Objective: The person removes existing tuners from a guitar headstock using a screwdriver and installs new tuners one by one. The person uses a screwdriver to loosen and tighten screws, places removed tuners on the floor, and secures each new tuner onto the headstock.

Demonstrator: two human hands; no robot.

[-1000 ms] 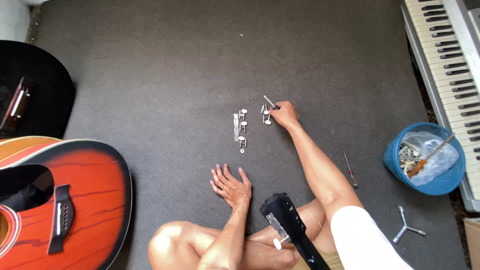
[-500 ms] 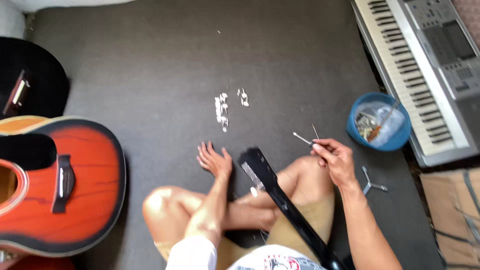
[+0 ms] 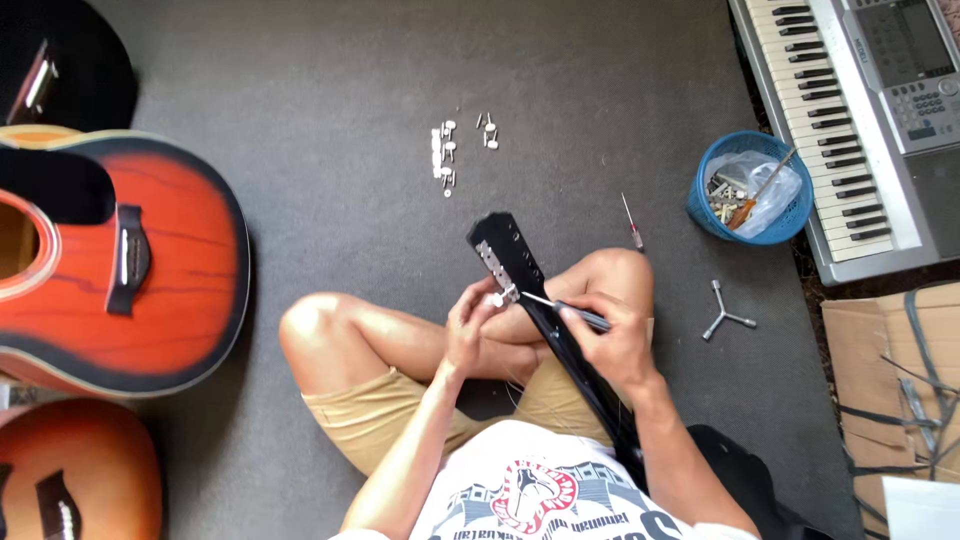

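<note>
I see the black guitar headstock (image 3: 503,255) propped across the lap so its face tilts up, my left hand (image 3: 468,325) pinching a small tuner part against it while my right hand (image 3: 612,335) stays clenched around a screwdriver (image 3: 560,306) aimed there.

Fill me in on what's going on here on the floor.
A person sits cross-legged on grey carpet with a black guitar neck across the lap. The right hand holds a screwdriver with its tip at the headstock, while the left hand pinches a small white tuner part there. More tuning pegs lie loose ahead. A red guitar body lies to the left, and a blue basket of parts and a keyboard to the right.
</note>
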